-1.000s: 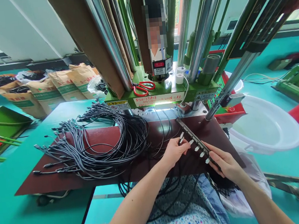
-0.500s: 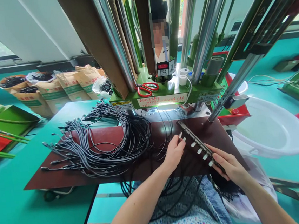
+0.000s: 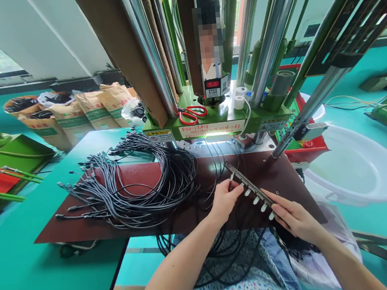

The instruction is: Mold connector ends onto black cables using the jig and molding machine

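Observation:
My right hand [image 3: 294, 217] grips the near end of a long dark bar [image 3: 252, 186], its fingers wrapped round it. Along the left edge of the bar sits a row of several pale connectors [image 3: 255, 200]. My left hand [image 3: 225, 199] is closed in a pinch at the far end of the bar, on a small cable connector [image 3: 231, 176] that its fingers partly cover. Beside my left arm, a large bundle of black cables [image 3: 150, 190] lies curled on the brown board [image 3: 136, 230]. More black cables [image 3: 220, 247] hang over my lap.
A green press [image 3: 218, 115] with steel columns stands right behind the board, red-handled scissors [image 3: 193, 114] on its ledge. Thin cables run under it. A white tub [image 3: 359, 165] is at right. Paper sacks [image 3: 70, 115] stand at back left; a white bag [image 3: 340, 245] hangs below the board.
The far end of the bar has shifted left, up to my left fingers. The pinched connector, apart from the bar before, is now against its far end. The view has shifted slightly.

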Motion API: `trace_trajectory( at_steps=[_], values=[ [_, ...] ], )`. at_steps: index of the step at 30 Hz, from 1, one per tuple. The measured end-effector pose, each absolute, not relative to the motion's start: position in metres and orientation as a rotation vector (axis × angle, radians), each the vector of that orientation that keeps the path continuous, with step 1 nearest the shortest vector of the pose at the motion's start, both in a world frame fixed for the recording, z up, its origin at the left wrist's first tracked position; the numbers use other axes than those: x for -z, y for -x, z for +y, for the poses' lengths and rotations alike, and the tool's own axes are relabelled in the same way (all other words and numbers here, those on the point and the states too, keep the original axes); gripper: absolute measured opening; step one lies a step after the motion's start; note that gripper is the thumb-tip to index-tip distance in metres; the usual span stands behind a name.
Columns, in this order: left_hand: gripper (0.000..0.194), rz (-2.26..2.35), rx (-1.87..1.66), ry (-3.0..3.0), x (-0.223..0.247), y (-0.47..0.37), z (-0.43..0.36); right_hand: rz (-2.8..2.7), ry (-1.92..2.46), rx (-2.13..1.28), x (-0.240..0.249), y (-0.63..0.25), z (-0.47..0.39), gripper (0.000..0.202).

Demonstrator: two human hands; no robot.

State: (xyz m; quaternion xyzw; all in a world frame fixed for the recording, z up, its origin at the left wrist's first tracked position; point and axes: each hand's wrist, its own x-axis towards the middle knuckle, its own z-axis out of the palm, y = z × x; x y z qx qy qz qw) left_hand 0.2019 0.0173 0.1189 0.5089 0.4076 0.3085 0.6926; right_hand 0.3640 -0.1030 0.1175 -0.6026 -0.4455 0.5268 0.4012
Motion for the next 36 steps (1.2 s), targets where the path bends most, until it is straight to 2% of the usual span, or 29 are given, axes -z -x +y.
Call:
trace_trajectory(
  at_steps=[7, 18, 33, 36],
  values=[
    [0.037, 0.857, -0.708, -1.103, -0.123, -0.201, 0.017, -0.932, 1.544, -1.29, -0.127, -0.359, -0.105, 0.065],
    [0.025, 0.845, -0.731, -1.39, -0.112, -0.197, 0.023, -0.929, 1.541, -1.314, -0.124, -0.366, -0.105, 0.066],
    [0.028, 0.894, -0.727, -1.41, -0.107, -0.193, 0.026, -1.193, 1.63, -1.305, -0.117, -0.367, -0.106, 0.064],
    [0.027, 0.927, -0.72, -1.506, -0.108, -0.198, 0.028, -1.096, 1.667, -1.252, -0.123, -0.362, -0.107, 0.062]
  ],
)
